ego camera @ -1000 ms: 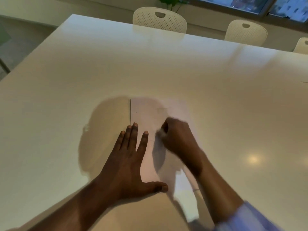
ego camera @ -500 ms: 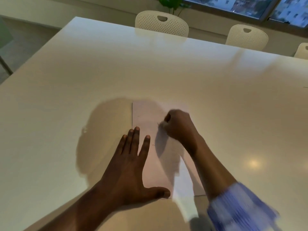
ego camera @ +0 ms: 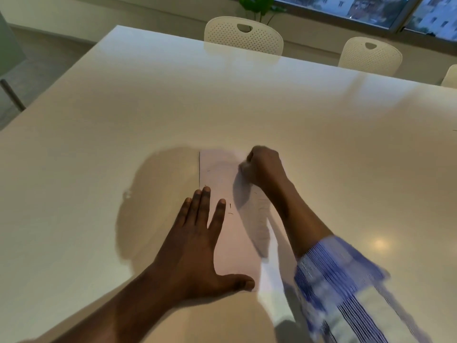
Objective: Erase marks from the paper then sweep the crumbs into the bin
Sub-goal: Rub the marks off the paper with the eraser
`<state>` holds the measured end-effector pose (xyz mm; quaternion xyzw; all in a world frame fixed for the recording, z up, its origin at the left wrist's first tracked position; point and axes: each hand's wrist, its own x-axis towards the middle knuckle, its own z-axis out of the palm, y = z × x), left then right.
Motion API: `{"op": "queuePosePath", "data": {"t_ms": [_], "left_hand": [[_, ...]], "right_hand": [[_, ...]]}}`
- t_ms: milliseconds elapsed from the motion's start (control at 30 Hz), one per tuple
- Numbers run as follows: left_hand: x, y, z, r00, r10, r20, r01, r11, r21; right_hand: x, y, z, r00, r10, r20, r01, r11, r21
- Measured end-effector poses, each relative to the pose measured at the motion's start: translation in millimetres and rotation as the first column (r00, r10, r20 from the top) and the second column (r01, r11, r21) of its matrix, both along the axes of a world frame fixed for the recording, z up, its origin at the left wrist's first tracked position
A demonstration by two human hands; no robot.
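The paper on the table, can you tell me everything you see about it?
The paper is a pale, plain sheet lying flat on the white table, its long side running away from the person. A few small dark marks show near its middle. The left hand presses flat on its left edge; the right hand, curled and blurred, rests on its far part.

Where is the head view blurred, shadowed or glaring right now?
Head view: right hand and striped sleeve motion-blurred, grip unreadable; left hand sharp; a soft shadow falls across the paper and the table beside it; one glare spot at right.
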<state>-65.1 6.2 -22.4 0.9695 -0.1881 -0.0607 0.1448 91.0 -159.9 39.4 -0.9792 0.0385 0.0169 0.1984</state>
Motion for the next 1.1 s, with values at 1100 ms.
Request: {"op": "queuePosePath", "data": {"t_ms": [1100], "left_hand": [[0.5, -0.6, -3.7, 1.000, 0.010, 0.020, -0.009, 0.999, -0.045]], "right_hand": [[-11.9, 5.7, -11.6, 0.998, -0.053, 0.039, 0.051, 0.997, 0.066]]}}
